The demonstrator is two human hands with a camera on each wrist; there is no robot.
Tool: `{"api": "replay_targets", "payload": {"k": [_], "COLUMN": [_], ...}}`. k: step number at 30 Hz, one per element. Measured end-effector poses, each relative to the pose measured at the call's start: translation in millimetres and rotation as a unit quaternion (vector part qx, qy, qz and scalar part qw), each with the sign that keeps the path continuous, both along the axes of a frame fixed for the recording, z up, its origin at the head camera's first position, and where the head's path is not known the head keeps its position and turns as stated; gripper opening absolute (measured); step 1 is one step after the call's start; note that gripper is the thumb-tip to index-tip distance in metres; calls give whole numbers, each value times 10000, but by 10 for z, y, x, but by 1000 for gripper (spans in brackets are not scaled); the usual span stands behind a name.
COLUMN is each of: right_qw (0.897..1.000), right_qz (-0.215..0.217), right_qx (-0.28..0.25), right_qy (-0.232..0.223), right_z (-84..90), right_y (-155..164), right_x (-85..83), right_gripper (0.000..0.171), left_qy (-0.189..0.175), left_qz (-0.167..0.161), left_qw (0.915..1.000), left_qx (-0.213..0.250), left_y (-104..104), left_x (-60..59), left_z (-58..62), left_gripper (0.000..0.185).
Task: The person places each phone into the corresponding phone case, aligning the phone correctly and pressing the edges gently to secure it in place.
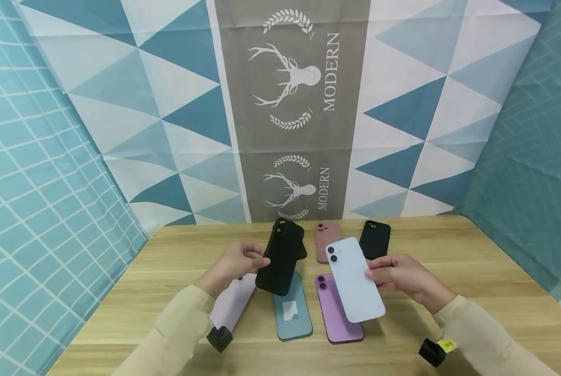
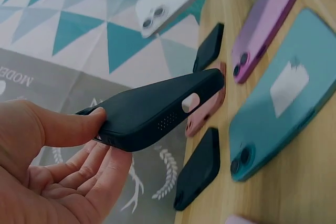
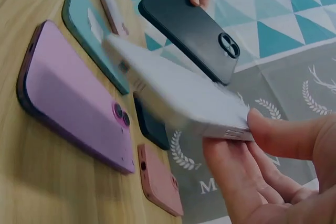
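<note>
Two things gripped: my left hand (image 1: 240, 259) pinches the black case (image 1: 280, 261); my right hand (image 1: 402, 278), the white phone (image 1: 355, 279) to its right. Both hang over the bench (image 1: 177, 250), apart, long axes converging away from me.

In the head view, the cream-sleeved left forearm (image 1: 172, 329) enters from seven o'clock, its left hand (image 1: 240, 260) pointing toward two; the right forearm (image 1: 484, 334) enters from four, its right hand (image 1: 402, 277) pointing toward ten. Both hands pinch, each thumb (image 2: 73, 128) opposing bent fingers (image 2: 113, 174).
</note>
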State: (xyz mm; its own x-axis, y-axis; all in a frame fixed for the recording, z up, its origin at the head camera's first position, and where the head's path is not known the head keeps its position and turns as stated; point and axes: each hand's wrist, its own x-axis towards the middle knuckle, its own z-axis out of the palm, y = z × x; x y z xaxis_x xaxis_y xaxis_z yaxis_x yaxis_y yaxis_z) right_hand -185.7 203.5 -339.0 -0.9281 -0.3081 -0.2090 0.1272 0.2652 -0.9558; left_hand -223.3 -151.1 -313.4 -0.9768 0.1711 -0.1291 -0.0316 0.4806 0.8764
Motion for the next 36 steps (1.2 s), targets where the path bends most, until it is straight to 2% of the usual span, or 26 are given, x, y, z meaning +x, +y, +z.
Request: {"api": "replay_targets", "payload": {"k": [7, 12, 17, 24, 30, 34, 36], "right_qw": [9976, 9932, 9877, 9817, 9756, 9754, 9759], "right_qz": [36, 98, 102, -158, -345, -367, -339], "right_qx": [-646, -1103, -1473, -1809, -2059, -2071, -2051], "right_qy": [-249, -370, -513, -582, -678, -659, -657], "right_z": [-45, -78, -89, -102, -93, -85, -81], "right_y": [-43, -76, -134, -222, -280, -322, -351], "right_x": [-31, -22, -9, 3, 2, -7, -12], "right_gripper": [52, 46, 34, 44, 44, 29, 27], "left_qy": [-183, -326, -532, -604, -708, -774, -815], "left_qz": [-496, -690, -643, -487, -668, -823, -892], "left_qw": [9977, 9931, 9880, 9844, 9770, 9717, 9690], "left_qx": [419, 890, 1298, 1581, 1897, 2075, 2154], "left_y": [116, 207, 294, 383, 415, 419, 428], "left_x": [112, 195, 250, 267, 276, 287, 290], "left_z": [-33, -34, -38, -64, -82, -106, -118], "left_gripper": [24, 30, 32, 32, 29, 24, 23]}}
